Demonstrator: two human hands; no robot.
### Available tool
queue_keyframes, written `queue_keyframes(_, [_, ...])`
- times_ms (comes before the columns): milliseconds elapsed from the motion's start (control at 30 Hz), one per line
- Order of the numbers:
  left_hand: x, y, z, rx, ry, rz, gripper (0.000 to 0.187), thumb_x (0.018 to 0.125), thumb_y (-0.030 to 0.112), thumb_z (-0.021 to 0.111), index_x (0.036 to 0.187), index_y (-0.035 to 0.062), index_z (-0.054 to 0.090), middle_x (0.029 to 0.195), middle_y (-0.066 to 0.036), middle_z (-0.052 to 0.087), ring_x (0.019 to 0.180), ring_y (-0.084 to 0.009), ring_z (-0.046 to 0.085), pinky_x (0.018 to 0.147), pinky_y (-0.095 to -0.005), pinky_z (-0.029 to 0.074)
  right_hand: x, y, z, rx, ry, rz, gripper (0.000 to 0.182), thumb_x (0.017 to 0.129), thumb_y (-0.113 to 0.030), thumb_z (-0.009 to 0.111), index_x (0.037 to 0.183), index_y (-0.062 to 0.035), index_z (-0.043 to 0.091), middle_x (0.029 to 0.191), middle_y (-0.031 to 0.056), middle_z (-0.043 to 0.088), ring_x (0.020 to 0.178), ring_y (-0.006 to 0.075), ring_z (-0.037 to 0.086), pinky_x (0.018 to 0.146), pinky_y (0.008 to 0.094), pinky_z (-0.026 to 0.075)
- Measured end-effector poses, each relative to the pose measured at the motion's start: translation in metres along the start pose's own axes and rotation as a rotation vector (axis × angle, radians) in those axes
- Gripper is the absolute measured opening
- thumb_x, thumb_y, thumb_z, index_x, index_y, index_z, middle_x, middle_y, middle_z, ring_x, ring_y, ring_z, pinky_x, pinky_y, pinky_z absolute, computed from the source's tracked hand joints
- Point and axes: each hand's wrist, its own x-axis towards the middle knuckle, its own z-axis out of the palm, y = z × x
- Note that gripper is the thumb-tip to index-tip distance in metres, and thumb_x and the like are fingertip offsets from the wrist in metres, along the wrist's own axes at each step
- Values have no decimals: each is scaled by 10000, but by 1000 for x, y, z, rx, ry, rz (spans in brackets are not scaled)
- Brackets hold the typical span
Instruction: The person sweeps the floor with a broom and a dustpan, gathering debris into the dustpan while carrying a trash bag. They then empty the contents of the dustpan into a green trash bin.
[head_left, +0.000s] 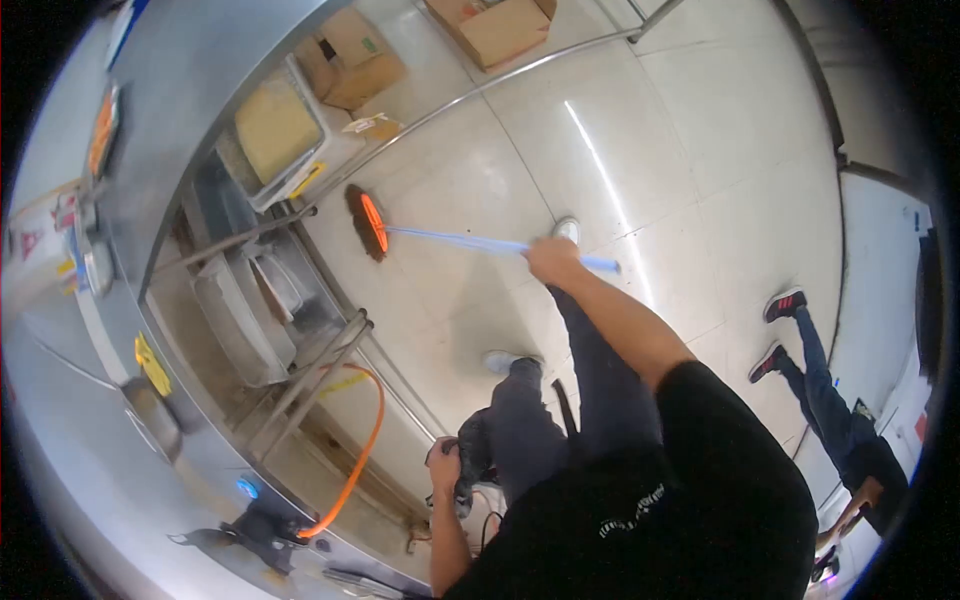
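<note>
My right hand (553, 262) is closed around the upper part of a light blue broom handle (455, 239). At the far end of the handle, the orange broom head (372, 226) with dark bristles rests on the floor beside the lower rail of the steel table. My left hand (443, 466) is low at my left side, its fingers curled on a dark, patterned, bundled item (474, 456) that looks like cloth. My arm and body hide part of that bundle.
A steel counter (215, 80) runs along the left, with plastic bins (245, 320), a tub (290, 130) and cardboard boxes (495, 35) beneath. An orange hose (365, 455) hangs from its edge. Another person (825, 390) stands at the right on the tiled floor (690, 180).
</note>
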Motion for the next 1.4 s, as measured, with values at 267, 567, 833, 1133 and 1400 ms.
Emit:
queue_keyframes(267, [-9, 180, -18, 123, -76, 23, 209, 767, 42, 569, 973, 38, 605, 882, -162, 642, 839, -247, 625, 767, -313, 455, 10, 196, -89, -169, -41, 208, 391, 914, -404, 407, 1007, -91, 624, 979, 122, 638, 947, 303, 608, 776, 452, 485])
queue_keyframes(567, [48, 216, -3, 90, -47, 51, 187, 763, 28, 574, 945, 37, 617, 758, -154, 617, 731, -208, 604, 693, -308, 461, -79, 306, -147, -192, 137, 220, 475, 927, -436, 359, 915, -25, 598, 769, 205, 636, 719, 384, 624, 636, 469, 506])
queue_keyframes(833, [41, 247, -21, 167, -20, 69, 207, 764, 20, 563, 965, 39, 608, 838, -193, 626, 808, -278, 614, 738, -328, 455, 33, 280, -143, -198, 204, 140, 463, 920, -449, 373, 902, -51, 609, 762, 184, 637, 725, 367, 629, 641, 454, 508])
queue_keyframes(1133, [51, 263, -14, 299, -92, -4, 206, 768, 57, 561, 968, 39, 607, 878, -199, 630, 882, -319, 611, 781, -339, 448, 104, 264, -154, -121, 125, 174, 511, 917, -480, 347, 966, -55, 627, 925, 159, 649, 873, 331, 631, 739, 436, 512])
queue_keyframes(1400, [70, 279, -22, 281, -97, 82, 203, 769, 56, 562, 966, 41, 613, 885, -194, 631, 887, -302, 611, 792, -336, 446, -89, 388, -90, 70, 0, 605, 558, 912, -519, 313, 990, -53, 609, 1002, 196, 621, 955, 367, 588, 834, 470, 458])
